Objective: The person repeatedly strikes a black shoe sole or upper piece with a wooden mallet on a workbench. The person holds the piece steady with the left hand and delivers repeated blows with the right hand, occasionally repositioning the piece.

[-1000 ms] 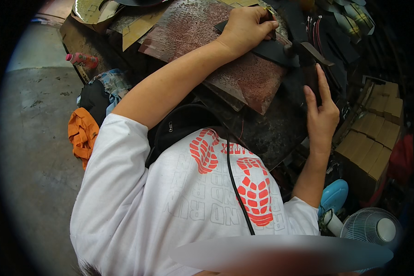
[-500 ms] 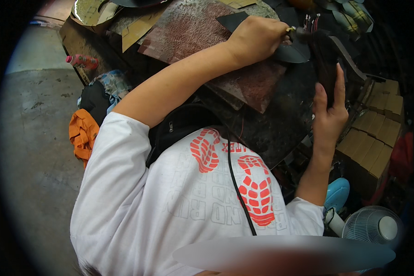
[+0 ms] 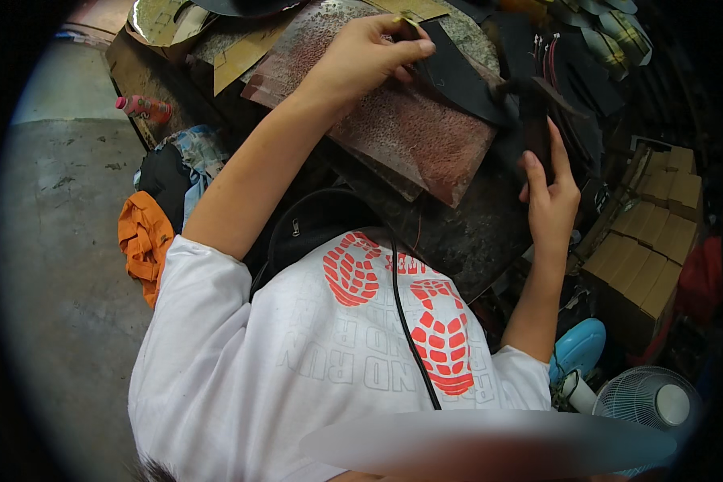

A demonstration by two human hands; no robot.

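Between its thumb and fingers my left hand (image 3: 369, 58) pinches the corner of a flat black piece of sheet material (image 3: 458, 80). A small yellow bit shows at the fingertips; what it is I cannot make out. The black piece slants down to the right over a worn reddish-brown board (image 3: 434, 153). At the right my right hand (image 3: 553, 197) is closed around the handle of a dark hammer (image 3: 535, 128). The hammer stands roughly upright, its head close to the lower right end of the black piece. Whether they touch is hard to tell.
More black pieces (image 3: 594, 80) lie at the far right of the dark bench. Cardboard (image 3: 249, 60) is at the back left, near a pink-capped bottle (image 3: 145, 108). Cartons (image 3: 647, 241) and a fan (image 3: 649, 398) stand at the right. Orange cloth (image 3: 145, 241) hangs at the left.
My left hand has moved left and slightly back, drawing the black piece over the board. My right hand has shifted left and a little nearer with the hammer.
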